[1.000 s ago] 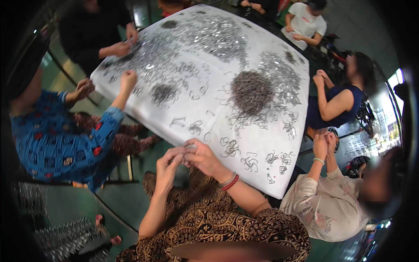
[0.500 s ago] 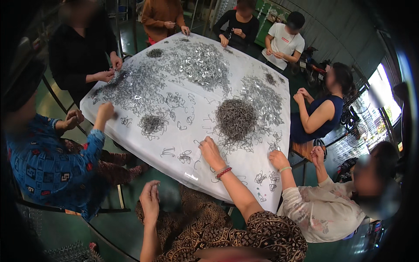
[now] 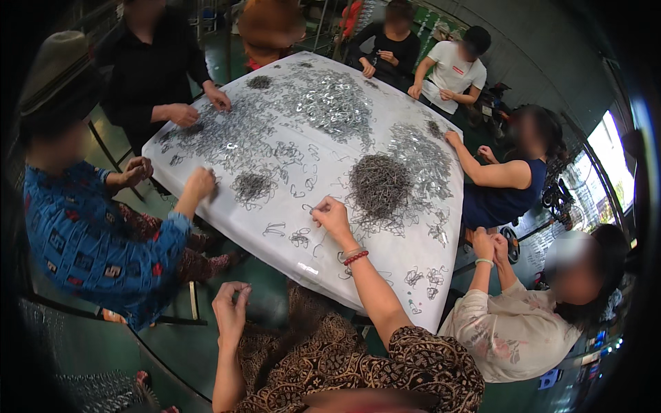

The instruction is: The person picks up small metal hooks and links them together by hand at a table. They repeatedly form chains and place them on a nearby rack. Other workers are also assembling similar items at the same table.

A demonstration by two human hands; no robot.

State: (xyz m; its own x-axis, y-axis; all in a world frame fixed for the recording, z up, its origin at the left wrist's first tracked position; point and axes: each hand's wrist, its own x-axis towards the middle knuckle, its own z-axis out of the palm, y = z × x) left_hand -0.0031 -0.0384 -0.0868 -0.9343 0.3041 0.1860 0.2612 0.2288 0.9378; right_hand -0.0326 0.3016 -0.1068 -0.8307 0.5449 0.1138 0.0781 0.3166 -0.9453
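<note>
The hands had parted since a second ago: the right hand [image 3: 332, 216] reached over the white table [image 3: 406, 253] at mid-frame, the left hand [image 3: 232, 303] dropped lower left. At right, a navy-clad co-worker [image 3: 515, 180] had stretched an arm [image 3: 482, 166] tableward.

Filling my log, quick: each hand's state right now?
Left hand: fingers curled; whether holding anything cannot be told.
Right hand: fingers at a bent wire hook; grip cannot be told.

Table cover [image 3: 234, 215] is white, wire pile [image 3: 380, 186] dark grey, far heap [image 3: 334, 107] silver-grey. Wearer's sleeve [image 3: 434, 358] shows tan scrollwork on black; bracelet [image 3: 356, 257] is red. Leftmost shirt [image 3: 96, 241]: blue, square motifs.
</note>
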